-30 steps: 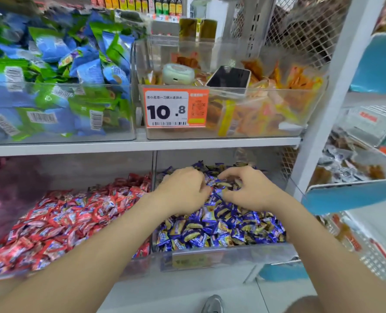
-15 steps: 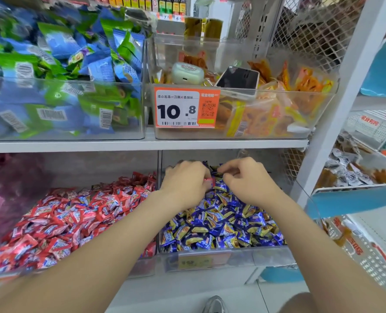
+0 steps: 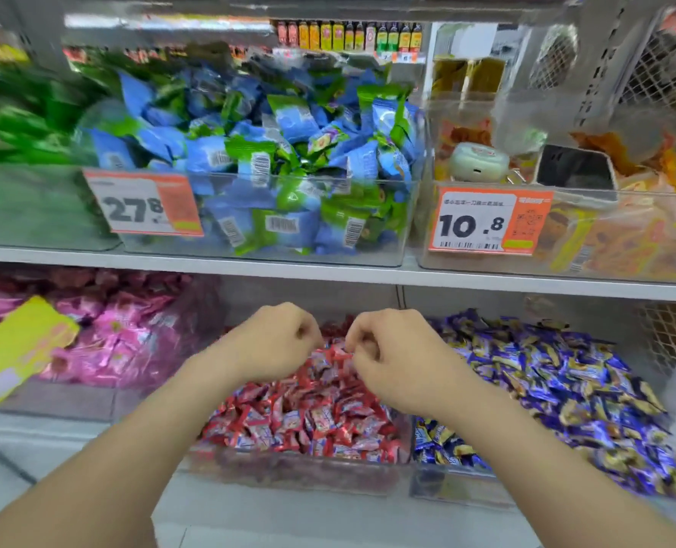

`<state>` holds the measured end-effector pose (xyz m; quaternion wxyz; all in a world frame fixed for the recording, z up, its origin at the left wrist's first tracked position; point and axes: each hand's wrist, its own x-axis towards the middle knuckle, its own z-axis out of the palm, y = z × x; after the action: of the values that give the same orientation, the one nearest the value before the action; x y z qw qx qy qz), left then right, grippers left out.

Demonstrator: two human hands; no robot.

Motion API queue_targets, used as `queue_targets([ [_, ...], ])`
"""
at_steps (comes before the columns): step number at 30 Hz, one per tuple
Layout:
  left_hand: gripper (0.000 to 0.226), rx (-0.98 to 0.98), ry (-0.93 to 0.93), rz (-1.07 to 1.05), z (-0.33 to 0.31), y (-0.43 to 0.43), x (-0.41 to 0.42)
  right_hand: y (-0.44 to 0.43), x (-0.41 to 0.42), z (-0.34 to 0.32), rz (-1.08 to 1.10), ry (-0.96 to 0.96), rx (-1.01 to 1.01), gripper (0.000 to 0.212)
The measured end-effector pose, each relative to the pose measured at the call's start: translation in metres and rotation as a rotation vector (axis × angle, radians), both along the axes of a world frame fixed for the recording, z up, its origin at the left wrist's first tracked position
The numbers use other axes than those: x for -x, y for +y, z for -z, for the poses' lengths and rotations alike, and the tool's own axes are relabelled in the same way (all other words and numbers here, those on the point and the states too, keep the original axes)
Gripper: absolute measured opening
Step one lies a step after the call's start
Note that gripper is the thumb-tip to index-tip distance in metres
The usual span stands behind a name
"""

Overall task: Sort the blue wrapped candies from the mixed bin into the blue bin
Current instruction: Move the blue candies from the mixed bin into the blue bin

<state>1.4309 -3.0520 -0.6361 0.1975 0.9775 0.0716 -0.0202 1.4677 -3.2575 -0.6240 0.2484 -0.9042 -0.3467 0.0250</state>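
- Working over the red candy bin [image 3: 289, 470], with the left hand [image 3: 273, 346] and the right hand [image 3: 395, 361] close together just above the heap of red candies [image 3: 301, 421].
- Left hand: fingers curled under into a loose fist, palm side hidden. Impossible to tell whether clamped on anything.
- Right hand: thumb and fingers drawn together at a scrap of red wrapper between the two hands. Too blurred to tell a true pinch from a mere touch on the heap.
- Blue wrapped candies [image 3: 558, 389] piled in the blue bin [image 3: 455, 494], just beside the red one on its right. None seen in either hand, none showing among the reds in view.
- Judged as the search-and-pick step: combing what looks like the mixed heap for blue strays, with nothing blue in transit.
- Next move, on that reading: part or lift the top red wrappers near the fingertips, spot a blue-and-gold one, pinch it alone.
- Then carry it right, over the walls between the two bins, and release above the blue pile.
- Calls for light, precise fingers: small glossy wrappers, closely heaped, likely to slip or to come up with a red neighbour.
- Also in view, not part of the job: pink packets [image 3: 123, 334] to the left, blue-and-green packets [image 3: 269, 152] on the shelf [image 3: 328, 272] above.
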Motion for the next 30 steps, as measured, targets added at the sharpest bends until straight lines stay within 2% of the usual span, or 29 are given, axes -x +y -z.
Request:
queue_targets([
  [2, 0.025, -0.092, 0.001, -0.113, 0.012, 0.042, -0.009, 0.022, -0.009, 0.009, -0.025, -0.026, 0.063, 0.027],
  [4, 0.030, -0.221, 0.102, -0.143, 0.028, 0.073, -0.016, 0.047, -0.023, 0.022, -0.027, -0.059, 0.128, 0.029],
  [6, 0.036, -0.214, 0.222, -0.098, 0.038, 0.090, -0.023, 0.071, -0.035, 0.033, -0.034, -0.047, 0.188, 0.026],
  [9, 0.050, -0.160, 0.291, -0.003, 0.050, 0.105, -0.034, 0.101, -0.050, 0.042, -0.045, 0.018, 0.293, 0.013],
  [11, 0.061, -0.184, 0.307, 0.031, 0.059, 0.111, -0.042, 0.118, -0.061, 0.049, -0.084, 0.060, 0.321, 0.026],
  [13, 0.057, -0.190, 0.315, 0.053, 0.067, 0.114, -0.047, 0.135, -0.069, 0.056, -0.140, 0.103, 0.324, 0.045],
  [15, 0.051, -0.181, 0.321, 0.066, 0.074, 0.115, -0.052, 0.151, -0.074, 0.064, -0.153, 0.133, 0.335, 0.053],
  [19, 0.051, -0.151, 0.362, 0.075, 0.081, 0.121, -0.059, 0.182, -0.087, 0.082, -0.163, 0.217, 0.429, 0.032],
  [22, 0.060, -0.151, 0.362, 0.091, 0.081, 0.123, -0.061, 0.192, -0.093, 0.083, -0.206, 0.266, 0.555, 0.054],
  [24, 0.054, -0.168, 0.338, 0.113, 0.083, 0.123, -0.062, 0.195, -0.092, 0.083, -0.238, 0.240, 0.616, 0.067],
  [27, 0.035, -0.164, 0.294, 0.111, 0.086, 0.120, -0.061, 0.199, -0.088, 0.088, -0.244, 0.226, 0.578, 0.060],
  [30, 0.040, -0.091, 0.247, 0.094, 0.084, 0.123, -0.056, 0.196, -0.087, 0.089, -0.234, 0.260, 0.509, 0.039],
])
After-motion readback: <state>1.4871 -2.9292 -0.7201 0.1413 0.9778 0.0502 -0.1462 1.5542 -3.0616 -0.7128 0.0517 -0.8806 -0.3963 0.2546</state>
